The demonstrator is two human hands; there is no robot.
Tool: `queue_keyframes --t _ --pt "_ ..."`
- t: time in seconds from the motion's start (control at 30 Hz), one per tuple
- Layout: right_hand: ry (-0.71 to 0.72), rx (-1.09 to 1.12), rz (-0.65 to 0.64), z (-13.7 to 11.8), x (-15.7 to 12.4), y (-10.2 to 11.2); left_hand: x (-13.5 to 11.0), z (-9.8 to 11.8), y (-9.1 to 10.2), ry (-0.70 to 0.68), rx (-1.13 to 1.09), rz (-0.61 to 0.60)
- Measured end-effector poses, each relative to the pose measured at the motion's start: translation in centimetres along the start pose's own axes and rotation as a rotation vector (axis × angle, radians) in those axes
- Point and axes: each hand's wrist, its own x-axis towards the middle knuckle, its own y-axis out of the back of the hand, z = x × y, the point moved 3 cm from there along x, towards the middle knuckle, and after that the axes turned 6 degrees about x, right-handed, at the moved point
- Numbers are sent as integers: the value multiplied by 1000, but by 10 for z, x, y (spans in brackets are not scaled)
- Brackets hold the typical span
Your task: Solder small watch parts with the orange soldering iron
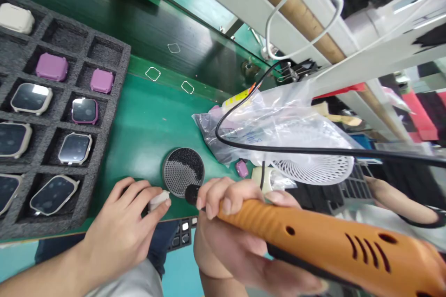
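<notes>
My right hand [237, 229] is wrapped round an orange electric screwdriver [313, 232], its black tip end pointing left. Between the fingers of my left hand [121, 220] is a small off-white watch case [157, 200], partly covered by the fingers. Just beyond both hands sits a round grey screw tray [163, 172] with tiny dark pieces on its dotted surface. The screwdriver's tip end is close to the tray's near right rim; the bit itself is hard to make out.
On the left lies a dark foam tray [120, 74] with watches and purple cases in its pockets. Clear plastic bags [278, 120] and a small purple case [241, 168] lie to the right. A black cable [313, 150] crosses there. Thin white frames [153, 74] rest near the back ledge.
</notes>
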Motion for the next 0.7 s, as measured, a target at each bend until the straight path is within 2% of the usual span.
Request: queue_keyframes --t 0.23,0.7 --pt "-17 11 -22 7 -15 -7 5 1 1 19 -9 17" --pt "-25 -32 -64 13 -12 -12 4 0 -1 44 -28 14"
